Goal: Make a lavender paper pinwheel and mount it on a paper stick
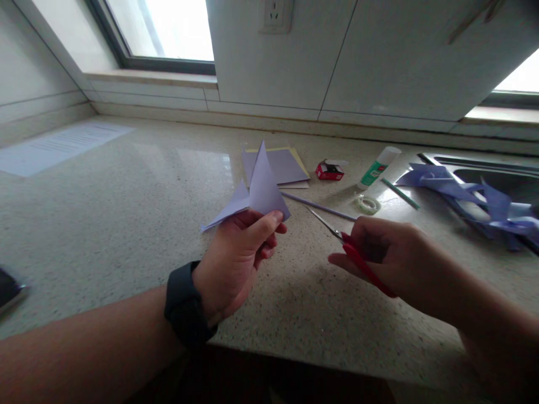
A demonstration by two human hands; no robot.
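My left hand (pixel 236 258) pinches a folded lilac paper (pixel 256 191) by its lower edge, so the pointed tip stands up above the speckled stone counter (pixel 126 213). A dark watch sits on that wrist. My right hand (pixel 387 258) grips red-handled scissors (pixel 353 249), blades pointing up and left toward the paper, a short gap away. The blades look nearly closed.
Behind the paper lie flat lilac and yellow sheets (pixel 282 165), a thin lilac strip (pixel 320 207), a small red box (pixel 329 170), a glue stick (pixel 378 167), a tape roll (pixel 368 204) and a green stick (pixel 401 194). Lilac scraps (pixel 471 196) lie by a sink (pixel 505 171). A printed sheet (pixel 59 147) lies far left.
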